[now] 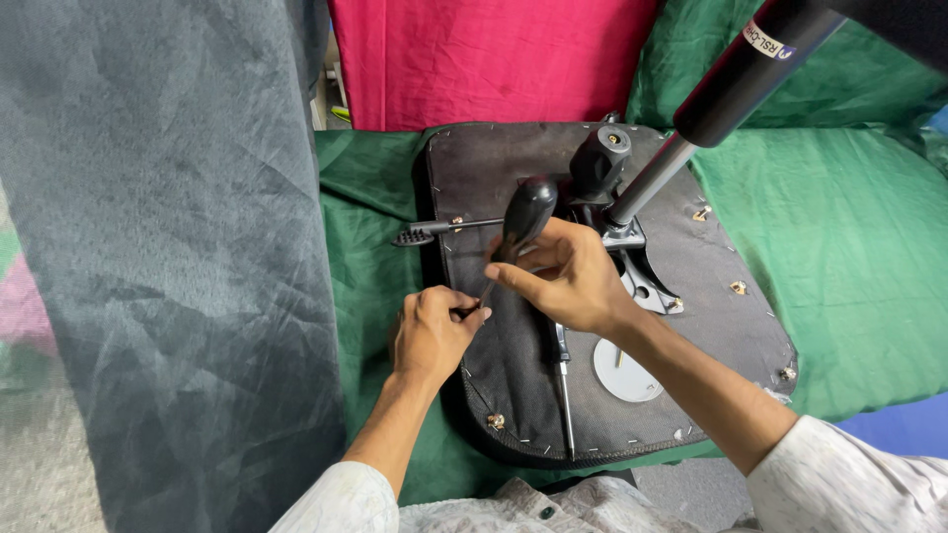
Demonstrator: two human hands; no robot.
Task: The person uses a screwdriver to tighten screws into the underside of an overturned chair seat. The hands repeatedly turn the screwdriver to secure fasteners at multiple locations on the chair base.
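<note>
- The right hand (565, 276) is wrapped around the black handle of a screwdriver (521, 225), with the handle rising above the knuckles and the shaft slanting down toward the left hand.
- The left hand (432, 331) is pinched closed at the shaft's lower end, steadying the tip against the upturned seat underside (513, 365), near its left edge.
- The step in hand looks like seating the tip on a fastener; the fastener itself is hidden under the left fingers, so I cannot tell whether it is a screw or a staple.
- The next move would call for steady downward pressure from the right hand, keeping the shaft in line while the left hand holds the tip from slipping.
- Beyond the right hand stand the chair mechanism's black knob (598, 160) and the gas-lift column (691, 118), slanting up to the right.
- A lever with a ribbed paddle (415, 236) juts out just above the left hand and crowds the handle's swing.
- A second slim tool (565, 395) lies on the seat between the forearms.
- Green cloth (849, 257) lies beneath the seat; a grey fabric sheet (168, 257) hangs to the left of the left hand.
</note>
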